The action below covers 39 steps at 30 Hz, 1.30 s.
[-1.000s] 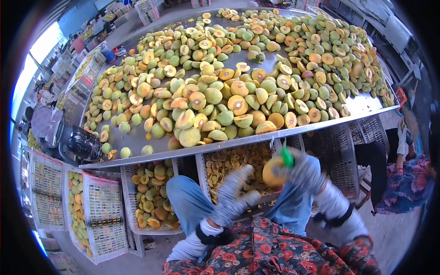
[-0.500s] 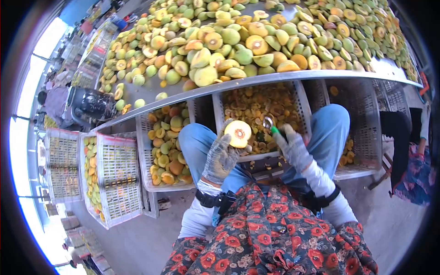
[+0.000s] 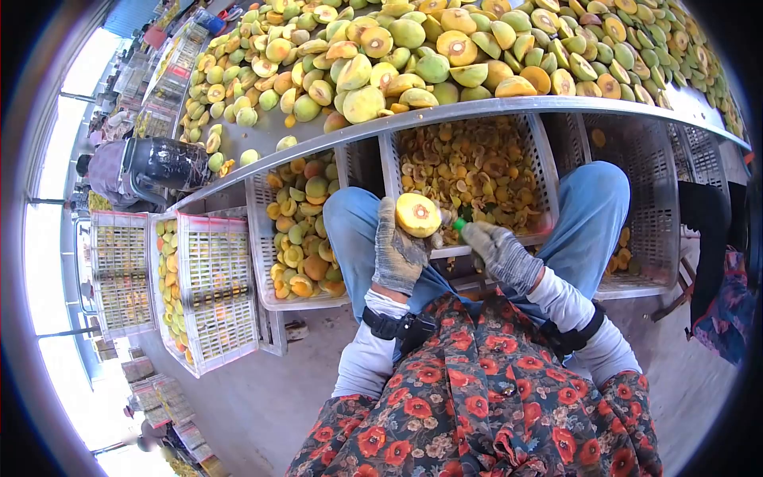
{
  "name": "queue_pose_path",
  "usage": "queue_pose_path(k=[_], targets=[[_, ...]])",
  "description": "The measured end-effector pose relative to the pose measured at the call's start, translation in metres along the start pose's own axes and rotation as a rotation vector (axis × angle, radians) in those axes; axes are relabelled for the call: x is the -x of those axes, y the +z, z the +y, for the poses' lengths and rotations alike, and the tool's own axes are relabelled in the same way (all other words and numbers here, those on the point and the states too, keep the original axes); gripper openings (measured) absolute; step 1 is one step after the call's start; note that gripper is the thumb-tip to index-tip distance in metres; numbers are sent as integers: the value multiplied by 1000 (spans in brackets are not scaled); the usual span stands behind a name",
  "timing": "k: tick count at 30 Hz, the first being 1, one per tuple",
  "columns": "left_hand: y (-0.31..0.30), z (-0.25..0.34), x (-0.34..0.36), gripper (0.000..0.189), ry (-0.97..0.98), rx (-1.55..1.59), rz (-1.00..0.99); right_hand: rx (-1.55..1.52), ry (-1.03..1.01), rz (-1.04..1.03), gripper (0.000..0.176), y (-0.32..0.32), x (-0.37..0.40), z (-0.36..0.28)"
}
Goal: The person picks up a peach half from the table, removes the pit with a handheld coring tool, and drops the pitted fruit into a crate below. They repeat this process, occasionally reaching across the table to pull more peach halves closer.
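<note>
In my gloved left hand (image 3: pixel 399 254) is a peach half (image 3: pixel 418 215), its cut face turned up with the pit showing in the middle. My gloved right hand (image 3: pixel 502 254) closes around a pitting spoon, its green handle (image 3: pixel 459 225) poking out past the fingers. The spoon's metal end is blurred and lies close to the right side of the peach half. Below and beyond both hands, between my knees, stands a plastic crate (image 3: pixel 545 171) of peach scraps and pits.
A metal table (image 3: pixel 310 137) heaped with peach halves spans the far side. A crate of peach halves (image 3: pixel 306 230) stands left of my knee, with another crate (image 3: pixel 214 286) farther left. Right of my leg is a mostly bare crate (image 3: pixel 648 207). A person (image 3: pixel 715 262) sits at far right.
The spoon has come leftward from over the scrap crate to the peach half. The peach half has tilted in my left hand. My view has shifted slightly.
</note>
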<state>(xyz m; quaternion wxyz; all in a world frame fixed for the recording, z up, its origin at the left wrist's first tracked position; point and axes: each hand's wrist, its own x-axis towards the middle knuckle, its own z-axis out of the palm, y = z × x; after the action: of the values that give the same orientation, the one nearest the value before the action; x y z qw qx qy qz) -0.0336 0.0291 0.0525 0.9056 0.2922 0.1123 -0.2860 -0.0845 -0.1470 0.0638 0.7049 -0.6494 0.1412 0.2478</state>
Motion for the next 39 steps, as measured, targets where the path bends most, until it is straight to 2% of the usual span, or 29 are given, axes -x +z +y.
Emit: queue_pose_path(k=[1, 3, 5, 7, 8, 9, 11, 12, 14, 16, 17, 21, 23, 24, 26, 27, 29, 30, 31, 33, 34, 35, 37, 38, 39], targets=[[-1, -1, 0, 58, -4, 0, 2, -3, 4, 1, 23, -1, 5, -5], [-5, -3, -2, 55, 8, 6, 42, -86, -260, 133, 20, 1, 10, -13], [2, -8, -2, 52, 27, -8, 82, -57, -142, 4, 19, 2, 18, -24], [14, -13, -4, 50, 106, 89, 278, 554, -606, 205, 23, 12, 3, -2], [1, -10, -4, 53, 27, 41, 100, 686, -596, 263, 27, 15, 2, 3], [1, -12, -6, 53, 22, 39, 99, 684, -593, 268, 27, 17, 0, 6], [7, -16, -7, 48, 174, -16, 250, 910, -645, 334, 25, 22, 0, -2], [10, -17, -7, 48, 174, -18, 255, 975, -615, 324, 27, 24, -5, 3], [14, -17, -6, 43, 302, -19, 288, 969, -647, 381, 27, 29, -3, 1], [13, -16, -5, 43, 304, -22, 243, 980, -707, 493, 31, 35, -7, 4], [12, -16, -3, 43, 304, -21, 199, 977, -703, 490, 31, 37, -8, 8], [17, -21, -3, 43, 380, -40, 224, 1009, -672, 507, 30, 40, -11, 5], [25, -22, -1, 40, 500, -151, 202, 1038, -606, 403, 28, 39, -9, 3], [22, -20, -3, 40, 496, -153, 199, 1037, -603, 408, 28, 39, -9, 2], [14, -11, -5, 38, 607, -765, 108, 902, -513, 283, 28, 40, -8, 4], [13, -6, -8, 38, 604, -763, 106, 904, -509, 284, 28, 38, -7, 2], [12, 4, -15, 38, 87, -358, 126, 609, -420, 177, 29, 34, -8, -1], [14, 6, -13, 41, 72, -366, 80, 561, -416, 171, 32, 31, -11, 0], [29, -3, -10, 41, 259, -381, 121, 561, -419, 166, 32, 28, -15, 4], [35, -23, -10, 38, 675, -818, 272, 432, -407, 170, 32, 24, -27, 16], [18, -39, -20, 31, 775, -589, 323, 430, -702, 254, 32, 31, -29, 27], [19, -34, -17, 31, 772, -593, 329, 426, -698, 250, 32, 26, -23, 15], [26, -25, -13, 25, 601, -636, 287, -611, 396, -686, 32, 1, -10, -13], [29, -26, -16, 20, 638, -619, 313, -665, 285, -661, 33, 6, -2, -13], [28, -27, -17, 20, 638, -615, 317, -662, 290, -661, 33, 6, -3, -11]])
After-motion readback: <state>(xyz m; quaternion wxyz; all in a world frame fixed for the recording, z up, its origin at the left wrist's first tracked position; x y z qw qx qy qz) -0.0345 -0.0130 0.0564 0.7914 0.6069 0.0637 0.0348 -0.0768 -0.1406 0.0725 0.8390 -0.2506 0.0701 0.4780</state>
